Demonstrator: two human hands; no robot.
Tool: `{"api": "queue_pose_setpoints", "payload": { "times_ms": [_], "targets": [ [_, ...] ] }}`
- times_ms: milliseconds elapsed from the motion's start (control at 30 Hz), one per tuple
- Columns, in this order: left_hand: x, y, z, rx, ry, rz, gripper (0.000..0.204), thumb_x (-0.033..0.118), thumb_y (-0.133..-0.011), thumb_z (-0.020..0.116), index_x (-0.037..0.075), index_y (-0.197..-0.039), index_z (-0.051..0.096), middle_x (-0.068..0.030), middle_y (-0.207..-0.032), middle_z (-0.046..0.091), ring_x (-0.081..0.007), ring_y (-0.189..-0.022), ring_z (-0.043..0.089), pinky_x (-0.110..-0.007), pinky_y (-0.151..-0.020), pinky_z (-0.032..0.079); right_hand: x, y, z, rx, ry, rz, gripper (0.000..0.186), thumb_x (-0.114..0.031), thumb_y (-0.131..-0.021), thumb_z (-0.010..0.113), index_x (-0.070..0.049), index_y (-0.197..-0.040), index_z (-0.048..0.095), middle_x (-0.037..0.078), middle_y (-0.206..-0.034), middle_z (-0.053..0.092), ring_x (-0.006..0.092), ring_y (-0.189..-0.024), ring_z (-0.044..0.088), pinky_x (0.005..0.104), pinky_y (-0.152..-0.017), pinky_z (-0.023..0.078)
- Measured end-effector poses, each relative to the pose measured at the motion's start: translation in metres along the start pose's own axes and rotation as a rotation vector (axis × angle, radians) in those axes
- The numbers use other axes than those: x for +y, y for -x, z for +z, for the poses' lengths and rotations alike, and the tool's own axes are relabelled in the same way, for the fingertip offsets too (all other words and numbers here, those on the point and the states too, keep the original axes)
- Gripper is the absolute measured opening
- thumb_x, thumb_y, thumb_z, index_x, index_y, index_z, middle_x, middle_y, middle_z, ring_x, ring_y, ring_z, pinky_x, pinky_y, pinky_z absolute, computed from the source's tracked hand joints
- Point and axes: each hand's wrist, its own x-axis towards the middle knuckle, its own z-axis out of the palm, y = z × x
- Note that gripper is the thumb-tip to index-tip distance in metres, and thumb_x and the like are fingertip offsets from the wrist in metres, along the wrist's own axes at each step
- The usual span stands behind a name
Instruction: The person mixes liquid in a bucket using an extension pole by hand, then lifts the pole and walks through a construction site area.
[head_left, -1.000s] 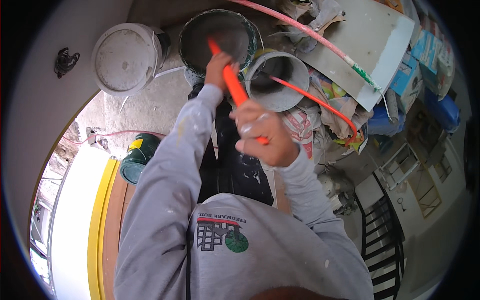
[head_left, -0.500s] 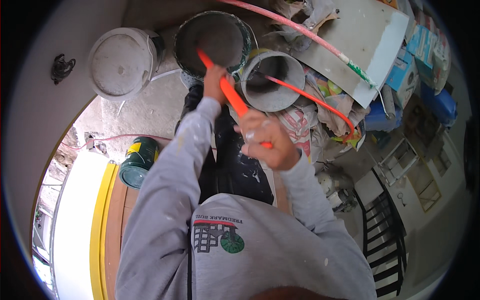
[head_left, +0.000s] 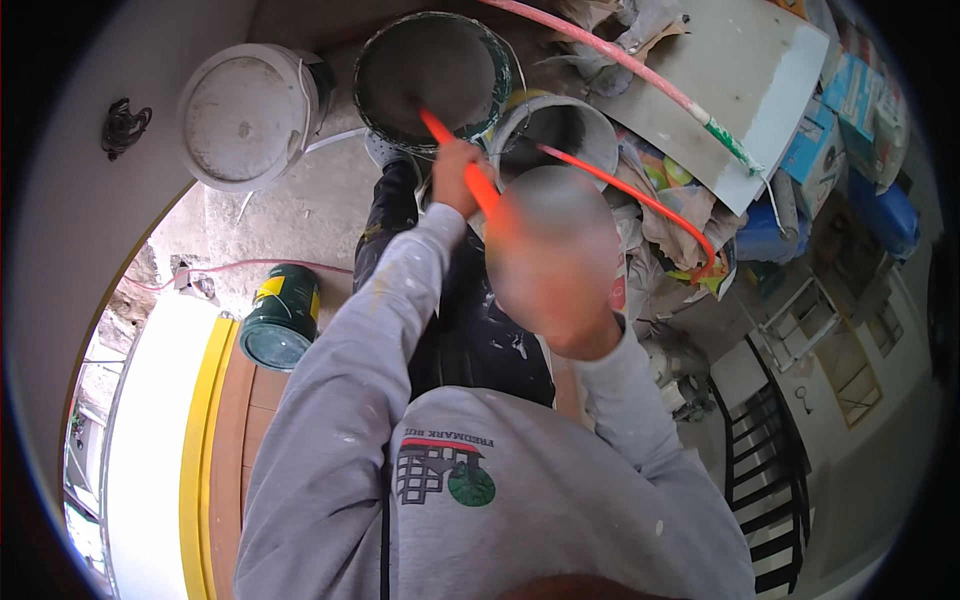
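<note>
The camera sits on my head, the left one of a side-by-side pair, and looks steeply down my front. My sweatshirt (head_left: 570, 470) fills six o'clock, close to the lens, and my sleeves (head_left: 420, 265) come in from seven and five. Near the middle, my right hand (head_left: 555, 270), blurred, looks nearer the lens than my left hand (head_left: 457, 176) toward twelve. The bucket (head_left: 497, 92) at twelve is farther off, seen down into its mouth. The wide fisheye view reaches a wall (head_left: 90, 210) at ten and a railing (head_left: 792, 470) at four; straight edges bend toward the border, as the yellow strip (head_left: 200, 450) at eight shows.
</note>
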Motion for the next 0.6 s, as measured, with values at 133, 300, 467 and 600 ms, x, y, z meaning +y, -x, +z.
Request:
{"api": "queue_pose_setpoints", "payload": {
  "times_ms": [133, 300, 467, 600],
  "targets": [
    [0.013, -0.046, 0.027, -0.017, 0.058, 0.075, 0.015, 0.012, -0.066, 0.068, 0.006, -0.068, 0.054, -0.0122, -0.070, 0.053, -0.0332, -0.068, 0.054, -0.041, -0.064, 0.045, -0.014, -0.023, -0.032, -0.069, 0.119, -0.001, 0.024, -0.001, -0.066, 0.061, 0.002, -0.056, 0.039, 0.012, -0.060, 0.040, 0.0287, -0.062, 0.044, 0.0375, -0.061, 0.039],
    [-0.020, -0.062, -0.014, 0.091, -0.097, 0.066, 0.012, 0.006, -0.069, 0.067, 0.006, -0.068, 0.055, -0.0103, -0.069, 0.054, -0.0294, -0.065, 0.055, -0.040, -0.062, 0.046, 0.009, -0.036, -0.012, -0.156, -0.073, -0.079, 0.027, -0.008, -0.069, 0.064, 0.002, -0.057, 0.042, 0.012, -0.061, 0.044, 0.0300, -0.073, 0.050, 0.0369, -0.067, 0.042],
    [0.002, 0.013, 0.010, 0.006, -0.028, -0.068, 0.011, 0.010, -0.064, 0.065, 0.009, -0.066, 0.054, -0.0090, -0.071, 0.055, -0.0316, -0.073, 0.055, -0.041, -0.067, 0.046, -0.003, 0.004, 0.003, -0.087, 0.099, 0.011, 0.021, -0.003, -0.067, 0.065, 0.002, -0.059, 0.046, 0.012, -0.063, 0.049, 0.0298, -0.075, 0.053, 0.0373, -0.070, 0.045],
    [0.012, -0.055, 0.037, 0.008, -0.010, 0.002, 0.011, 0.015, -0.066, 0.066, 0.007, -0.068, 0.058, -0.0119, -0.073, 0.057, -0.0341, -0.074, 0.056, -0.043, -0.071, 0.046, -0.014, -0.026, -0.040, -0.164, 0.151, 0.014, 0.022, -0.001, -0.068, 0.065, 0.002, -0.062, 0.045, 0.011, -0.063, 0.046, 0.0304, -0.071, 0.050, 0.0375, -0.071, 0.045]
  ]
}}
